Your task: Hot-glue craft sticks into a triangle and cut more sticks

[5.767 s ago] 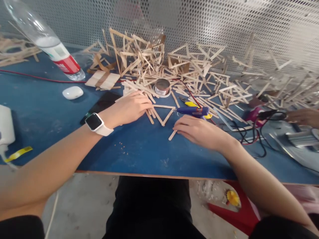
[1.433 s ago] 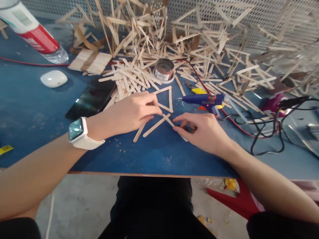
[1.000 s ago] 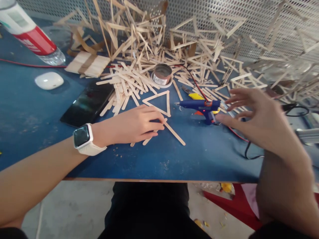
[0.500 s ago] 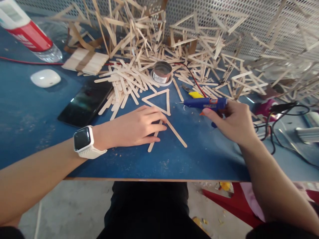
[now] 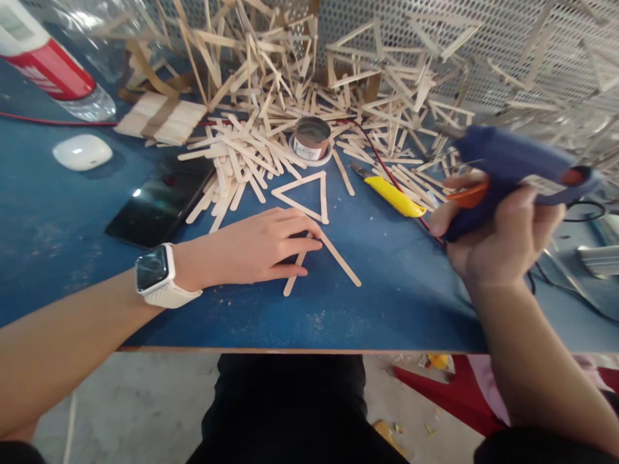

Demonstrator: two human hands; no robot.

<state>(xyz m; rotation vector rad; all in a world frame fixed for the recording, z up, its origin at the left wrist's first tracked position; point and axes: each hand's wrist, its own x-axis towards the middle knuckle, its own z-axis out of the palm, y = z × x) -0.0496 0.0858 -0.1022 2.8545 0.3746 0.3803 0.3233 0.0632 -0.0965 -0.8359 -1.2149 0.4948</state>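
Note:
My left hand (image 5: 271,248) lies flat on the blue table, fingers a little apart, its fingertips pressing on two wooden sticks that meet at a point. One stick (image 5: 341,260) slants down to the right; the other (image 5: 294,274) slants down to the left, partly under the fingers. Just above them is a triangle of sticks (image 5: 324,196). Raised over the table at the right, my right hand (image 5: 500,238) grips a blue glue gun (image 5: 522,158) with an orange trigger, its nozzle towards the upper left.
A yellow cutter (image 5: 394,195), a round tin (image 5: 312,138) and a large heap of sticks (image 5: 246,154) stand behind. A black phone (image 5: 159,203), a white mouse (image 5: 82,152) and a bottle (image 5: 55,71) are at the left. Cables lie at the right.
My right hand has lifted and turned the glue gun up to the right, away from the sticks, uncovering the yellow cutter. The left hand stays on the sticks.

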